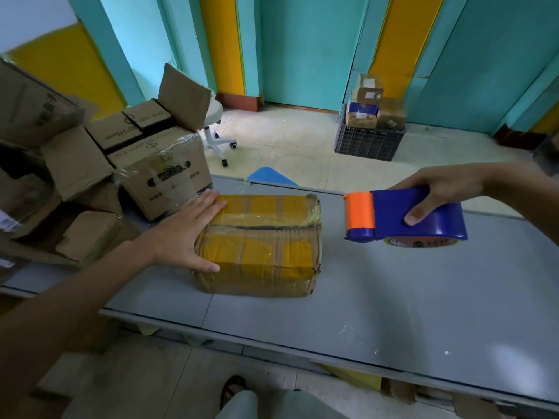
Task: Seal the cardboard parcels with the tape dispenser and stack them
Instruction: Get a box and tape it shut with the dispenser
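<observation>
Foot: a sandal (233, 388) and light trouser legs show at the bottom edge, on a pale tiled floor.
Table (393, 313): grey top with a few white specks, running from left to right.
Parcel (266, 252): a brown cardboard box patched with yellow tape and wrapped in clear tape, lying on the table left of centre. A dark seam runs across its top.
Left hand (187, 234): flat on the parcel's left end, with straight, spread fingers on the top face and the thumb down the near side.
Tape dispenser (417, 216): blue body with an orange front, held in the air just right of the parcel and apart from it. Its orange end points at the box, and a roll (423, 241) shows underneath.
Right hand (438, 189): wrapped over the dispenser's blue body, thumb on the near side.
Cartons (90, 164): a loose heap on the table's left end, several with open flaps, one bound in clear tape.
Blue shape (269, 176): just beyond the table's far edge; too little shows to tell what it is.
Stool (214, 128): white, on castors, behind the cartons.
Crate (367, 143): dark plastic, on the floor by the far wall, with small parcels (372, 107) stacked in it.
Far wall: teal and yellow panels.
</observation>
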The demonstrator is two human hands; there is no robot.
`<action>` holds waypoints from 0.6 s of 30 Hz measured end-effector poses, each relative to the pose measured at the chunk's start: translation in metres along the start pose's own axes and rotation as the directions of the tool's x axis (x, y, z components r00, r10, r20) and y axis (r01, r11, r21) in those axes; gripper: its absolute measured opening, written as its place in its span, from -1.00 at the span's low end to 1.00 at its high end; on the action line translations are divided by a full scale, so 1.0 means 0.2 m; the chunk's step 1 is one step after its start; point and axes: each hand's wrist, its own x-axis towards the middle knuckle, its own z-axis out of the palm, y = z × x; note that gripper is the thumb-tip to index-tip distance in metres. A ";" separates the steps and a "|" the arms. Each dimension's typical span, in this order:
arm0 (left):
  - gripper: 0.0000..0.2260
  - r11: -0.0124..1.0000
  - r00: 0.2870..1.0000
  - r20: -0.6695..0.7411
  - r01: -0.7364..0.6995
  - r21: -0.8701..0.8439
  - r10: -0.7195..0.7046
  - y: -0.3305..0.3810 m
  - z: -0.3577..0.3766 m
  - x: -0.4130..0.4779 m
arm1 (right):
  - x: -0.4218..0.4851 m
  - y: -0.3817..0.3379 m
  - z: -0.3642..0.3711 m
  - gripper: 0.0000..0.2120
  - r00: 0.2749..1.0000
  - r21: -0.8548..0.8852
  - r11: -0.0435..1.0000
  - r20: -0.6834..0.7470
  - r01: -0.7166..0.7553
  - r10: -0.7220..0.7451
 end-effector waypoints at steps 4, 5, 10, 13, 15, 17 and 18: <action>0.15 1.000 1.000 0.004 0.000 0.017 0.000 -0.02 0.01 0.00 | 0.00 0.04 0.01 -0.33 1.000 0.030 1.000 -0.022 -0.006 0.007; 0.15 1.000 1.000 0.008 -0.001 0.024 0.001 -0.02 0.01 0.00 | -0.02 0.06 0.00 -0.25 0.999 0.030 0.999 -0.028 -0.016 0.016; 0.15 0.999 1.000 0.031 0.001 0.049 -0.002 -0.01 -0.01 0.01 | 0.00 0.13 0.00 -0.23 0.997 -0.014 0.998 -0.058 -0.058 0.057; 0.15 1.000 0.999 0.034 0.015 0.014 -0.015 0.01 -0.01 -0.01 | 0.09 0.12 0.06 -0.53 0.994 -0.013 0.995 -0.061 -0.095 0.094; 0.14 1.000 0.999 0.035 0.017 0.005 -0.017 0.02 -0.02 -0.02 | 0.14 0.12 0.09 -0.56 0.992 -0.005 0.994 -0.063 -0.108 0.108; 0.14 1.000 0.999 0.031 0.014 -0.003 -0.013 0.02 -0.02 -0.02 | 0.19 0.11 0.12 -0.49 0.993 -0.003 0.994 -0.044 -0.110 0.109; 0.13 1.000 1.000 0.030 0.011 -0.004 -0.011 0.02 -0.02 -0.02 | 0.22 0.10 0.13 -0.49 0.994 -0.003 0.995 -0.027 -0.104 0.104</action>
